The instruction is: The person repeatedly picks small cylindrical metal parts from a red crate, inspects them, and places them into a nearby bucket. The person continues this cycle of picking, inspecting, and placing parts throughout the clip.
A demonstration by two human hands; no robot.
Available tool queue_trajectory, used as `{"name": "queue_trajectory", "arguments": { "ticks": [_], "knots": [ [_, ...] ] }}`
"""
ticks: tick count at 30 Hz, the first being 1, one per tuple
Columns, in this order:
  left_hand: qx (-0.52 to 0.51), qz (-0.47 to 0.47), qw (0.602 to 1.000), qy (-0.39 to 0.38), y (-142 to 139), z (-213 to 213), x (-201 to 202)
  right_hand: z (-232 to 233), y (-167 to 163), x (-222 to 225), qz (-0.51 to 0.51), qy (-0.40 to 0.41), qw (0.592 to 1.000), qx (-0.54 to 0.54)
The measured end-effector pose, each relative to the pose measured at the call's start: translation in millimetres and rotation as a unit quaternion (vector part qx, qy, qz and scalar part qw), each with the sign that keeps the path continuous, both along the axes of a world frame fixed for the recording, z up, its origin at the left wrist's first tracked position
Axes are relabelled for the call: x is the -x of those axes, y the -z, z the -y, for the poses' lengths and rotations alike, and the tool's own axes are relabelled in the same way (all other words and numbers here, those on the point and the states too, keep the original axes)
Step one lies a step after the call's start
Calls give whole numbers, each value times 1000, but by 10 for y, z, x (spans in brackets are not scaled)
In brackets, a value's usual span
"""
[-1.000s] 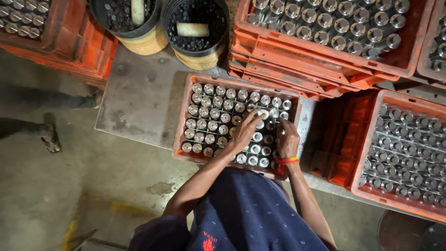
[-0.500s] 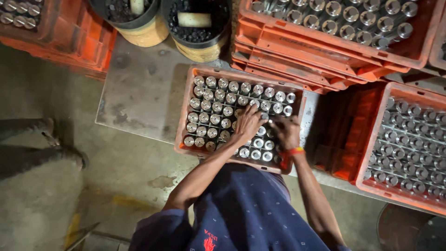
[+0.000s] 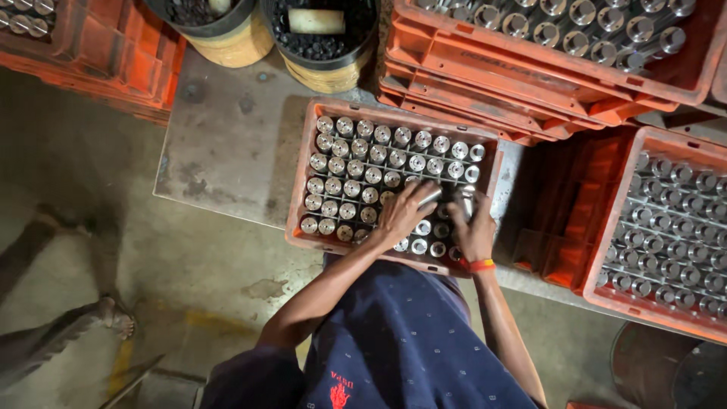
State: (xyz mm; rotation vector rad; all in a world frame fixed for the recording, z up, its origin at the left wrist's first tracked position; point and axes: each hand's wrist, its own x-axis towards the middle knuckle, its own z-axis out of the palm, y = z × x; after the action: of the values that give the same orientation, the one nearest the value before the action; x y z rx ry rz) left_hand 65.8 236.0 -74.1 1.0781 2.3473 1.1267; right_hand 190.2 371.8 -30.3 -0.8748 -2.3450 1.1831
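Inside the orange crate [image 3: 297, 182], both hands' fingers [image 3: 415, 198] close on shiny steel cylinders [image 3: 356, 163] standing upright in rows.

Two black buckets [image 3: 318, 34] up top — stacked orange crates [image 3: 530, 68] & bare foot [image 3: 113, 322].

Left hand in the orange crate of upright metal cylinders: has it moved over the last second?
Barely. The left hand stays over the same near-right rows of the orange plastic crate, beside the right hand; its fingers now grip a shiny metal cylinder.
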Motion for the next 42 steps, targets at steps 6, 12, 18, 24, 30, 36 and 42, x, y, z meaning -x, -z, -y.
{"name": "queue_trajectory", "arguments": {
  "ticks": [6,12,18,24,30,36,42],
  "knots": [
    [-2,-53,999,-6,256,77,-193,-14,32,-141,-51,-32,990,-129],
    [173,-193,966,-16,238,41,-252,69,122,-83,44,-125,942,-309],
    [104,-55,992,37,142,-38,49,-105,-25,-72,39,-123,985,-111],
    [-217,213,950,-69,22,183,47,-399,-248,-417,-246,63,891,377],
    [-80,143,986,-26,-78,208,-142,-1,103,-359,-5,51,957,286],
    [2,-215,970,113,-101,365,-319,161,128,-450,23,-102,979,-177],
    [63,-68,996,18,111,343,-403,144,144,-571,10,-111,984,-138]
  ]
}}
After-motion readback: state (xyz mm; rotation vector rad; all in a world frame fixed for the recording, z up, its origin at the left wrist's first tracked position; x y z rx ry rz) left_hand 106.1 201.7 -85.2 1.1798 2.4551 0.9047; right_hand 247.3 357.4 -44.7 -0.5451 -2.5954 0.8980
